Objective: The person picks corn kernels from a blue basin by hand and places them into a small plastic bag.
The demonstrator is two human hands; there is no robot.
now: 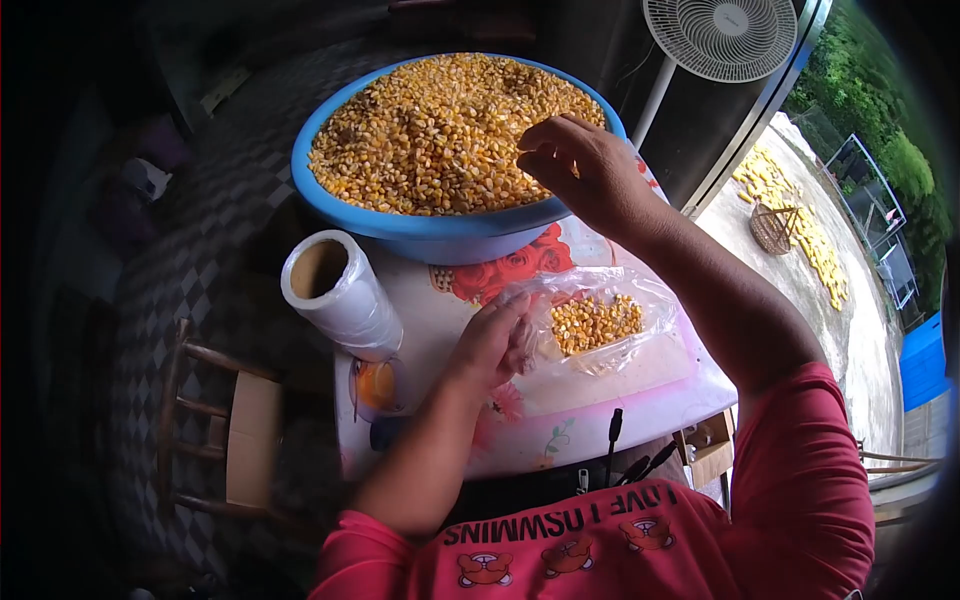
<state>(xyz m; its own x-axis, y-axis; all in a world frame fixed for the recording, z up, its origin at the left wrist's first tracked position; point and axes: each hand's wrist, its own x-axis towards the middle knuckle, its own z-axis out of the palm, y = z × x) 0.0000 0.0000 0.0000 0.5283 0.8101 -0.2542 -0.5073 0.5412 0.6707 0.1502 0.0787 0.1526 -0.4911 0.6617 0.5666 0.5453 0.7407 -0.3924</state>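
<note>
My left hand (pixel 492 345) is closed on the gathered edge of a clear plastic bag (pixel 655 300), which lies on the table. A small heap of yellow corn kernels (pixel 597 325) shows inside it. Over the right rim of a large blue basin (pixel 335 215) hangs my right hand (pixel 590 170), its fingers curled toward the thumb. Whether kernels are in those fingers is too small to make out. Loose corn kernels (pixel 440 130) fill the basin in a broad mound. A roll of clear plastic bags (pixel 365 310) stands upright left of my left hand.
A flowered cover lies over the table (pixel 640 395). An orange object (pixel 377 384) sits by the roll. On the left is a wooden chair (pixel 205 400); a white fan (pixel 722 35) stands behind, right. Outside, yellow corn (pixel 800 220) lies spread near a wicker basket (pixel 771 230).
</note>
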